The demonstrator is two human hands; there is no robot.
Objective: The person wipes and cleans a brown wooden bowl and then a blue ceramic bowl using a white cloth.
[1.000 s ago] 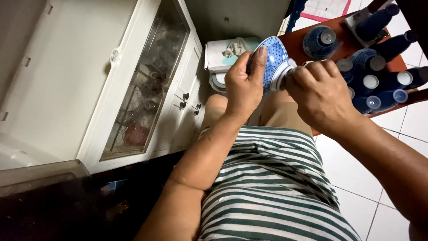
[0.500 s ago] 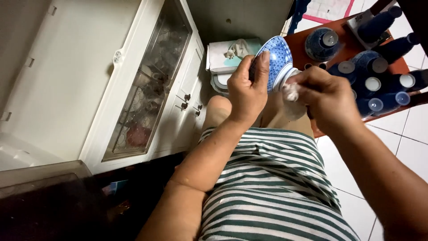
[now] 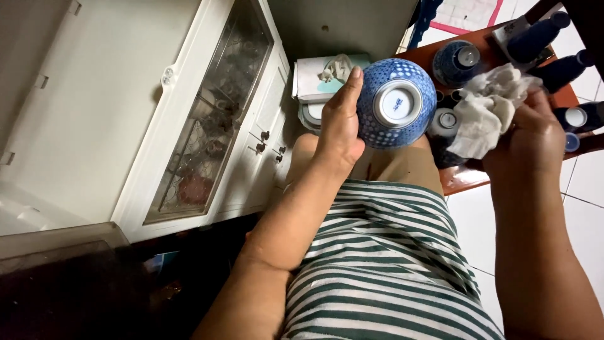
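Observation:
My left hand (image 3: 340,126) grips a blue-and-white patterned bowl (image 3: 396,104) by its rim, turned so its white foot ring faces me. My right hand (image 3: 535,135) sits to the right of the bowl, apart from it, closed on a crumpled white cloth (image 3: 487,110). Both hands are held above my lap, over a green-and-white striped shirt.
A reddish-brown tray or low table (image 3: 462,179) at the upper right carries several dark blue cups and bottles (image 3: 456,60). A white cabinet with a glass door (image 3: 207,119) stands on the left. A tissue box (image 3: 321,75) lies beyond the bowl. White floor tiles (image 3: 478,233) lie at the right.
My right hand has pulled away from the bowl's foot to the right, carrying the cloth. My left hand has turned the bowl so its base faces me.

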